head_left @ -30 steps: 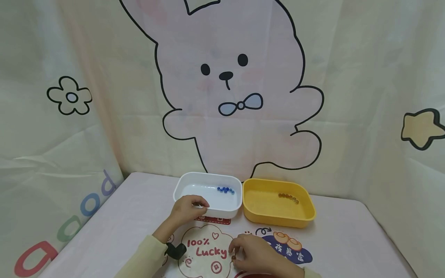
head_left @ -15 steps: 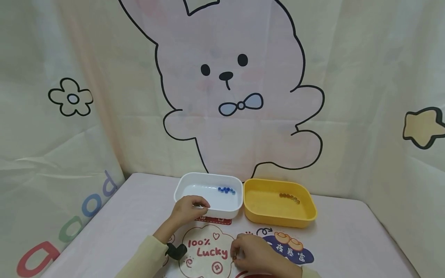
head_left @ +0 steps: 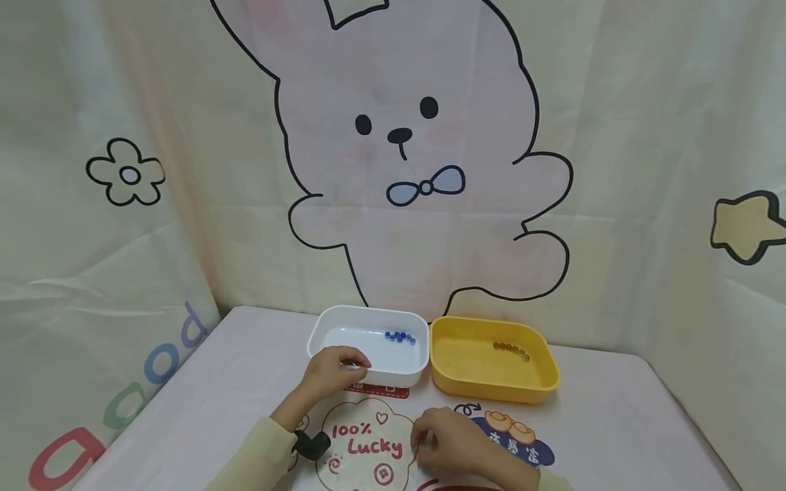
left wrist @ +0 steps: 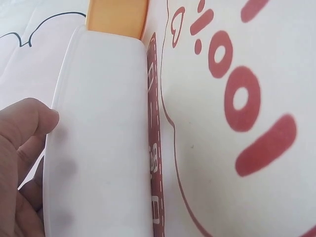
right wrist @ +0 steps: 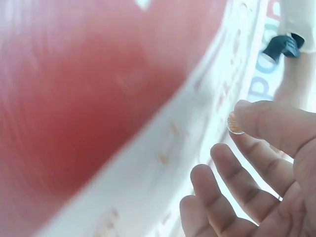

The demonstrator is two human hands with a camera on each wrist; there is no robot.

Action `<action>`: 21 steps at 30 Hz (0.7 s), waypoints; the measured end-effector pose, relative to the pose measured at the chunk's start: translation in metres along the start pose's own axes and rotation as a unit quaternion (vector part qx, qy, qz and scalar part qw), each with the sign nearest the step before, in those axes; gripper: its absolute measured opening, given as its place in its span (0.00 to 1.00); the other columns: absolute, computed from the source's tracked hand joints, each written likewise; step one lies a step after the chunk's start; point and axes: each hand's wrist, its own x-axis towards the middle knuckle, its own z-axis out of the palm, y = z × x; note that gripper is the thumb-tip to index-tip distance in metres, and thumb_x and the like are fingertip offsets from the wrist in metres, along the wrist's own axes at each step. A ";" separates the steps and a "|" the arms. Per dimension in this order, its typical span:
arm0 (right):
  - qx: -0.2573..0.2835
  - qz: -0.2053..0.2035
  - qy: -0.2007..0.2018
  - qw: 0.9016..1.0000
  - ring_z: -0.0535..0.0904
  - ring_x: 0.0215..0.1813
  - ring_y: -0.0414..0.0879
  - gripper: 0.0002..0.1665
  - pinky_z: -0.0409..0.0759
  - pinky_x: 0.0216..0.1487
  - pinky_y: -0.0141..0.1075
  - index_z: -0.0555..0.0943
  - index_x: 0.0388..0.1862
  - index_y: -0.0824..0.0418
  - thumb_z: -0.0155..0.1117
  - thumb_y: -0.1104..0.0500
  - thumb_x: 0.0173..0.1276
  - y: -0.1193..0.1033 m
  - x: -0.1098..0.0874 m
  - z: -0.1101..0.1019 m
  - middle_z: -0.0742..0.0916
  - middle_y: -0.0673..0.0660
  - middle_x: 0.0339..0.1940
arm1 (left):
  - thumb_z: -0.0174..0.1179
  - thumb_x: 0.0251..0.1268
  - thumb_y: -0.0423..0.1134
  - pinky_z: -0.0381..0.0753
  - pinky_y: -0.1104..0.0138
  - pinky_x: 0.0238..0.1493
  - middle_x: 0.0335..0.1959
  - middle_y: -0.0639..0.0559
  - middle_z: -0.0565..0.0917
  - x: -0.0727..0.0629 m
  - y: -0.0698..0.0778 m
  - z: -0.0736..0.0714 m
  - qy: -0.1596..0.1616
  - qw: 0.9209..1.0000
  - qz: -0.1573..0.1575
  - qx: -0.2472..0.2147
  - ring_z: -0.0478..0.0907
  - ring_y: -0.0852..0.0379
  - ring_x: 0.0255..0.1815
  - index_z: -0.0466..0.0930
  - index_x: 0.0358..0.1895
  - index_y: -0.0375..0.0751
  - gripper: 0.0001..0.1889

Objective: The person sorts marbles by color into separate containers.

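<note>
My left hand [head_left: 334,372] holds the near wall of a white plastic tray [head_left: 381,378]. In the left wrist view the thumb tip touches the rim of the tray [left wrist: 106,133], and finger shadows show through its wall. Several blue marbles [head_left: 400,336] lie inside at the right. My right hand [head_left: 451,442] hovers in front of the trays. Its thumb and index finger pinch a clear marble with orange streaks [right wrist: 234,123]; in the head view the fingers hide it. The other fingers are spread and loosely bent.
A yellow tray [head_left: 491,389] stands right of the white one, its rim close against it. Several amber marbles [head_left: 511,350] lie in a row inside. A printed cloth [head_left: 368,429] covers the table, and a curtain with a cartoon animal [head_left: 405,259] hangs behind.
The right hand has lifted slightly off the cloth with the marble, moving a little away from me. The left hand and both trays stay in place.
</note>
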 end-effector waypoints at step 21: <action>-0.054 0.003 0.198 0.979 0.75 0.34 0.43 0.06 0.76 0.34 0.29 0.84 0.36 0.52 0.70 0.57 0.59 0.020 -0.001 -0.108 0.83 0.47 0.33 | 0.67 0.54 0.46 0.75 0.62 0.41 0.33 0.66 0.85 -0.001 -0.002 0.001 0.003 1.000 0.010 0.004 0.78 0.62 0.39 0.85 0.30 0.60 0.02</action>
